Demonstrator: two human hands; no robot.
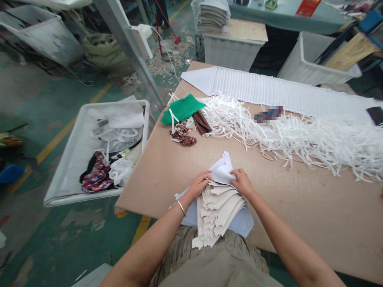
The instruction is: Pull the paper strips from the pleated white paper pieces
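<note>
A fanned stack of die-cut paper sheets (220, 205), white on the top face and beige on the folded-over parts, lies at the table's front edge against my body. My left hand (200, 185) closes on the stack's left edge, fingers at its upper side. Opposite it, my right hand (242, 182) pinches the right edge between thumb and fingers. Between the hands the white top sheet (222, 169) bows upward, its narrow end pointing away from me. Beneath the stack, a bluish-white sheet (243, 221) sticks out at the right.
White paper strips (287, 137) are heaped across the brown table (299, 199), behind them a long row of overlapping white sheets (269, 89). Green cloth (183, 109) and brown wrapping (202, 122) lie far left. A white bin (67, 151) and metal post (131, 48) stand left.
</note>
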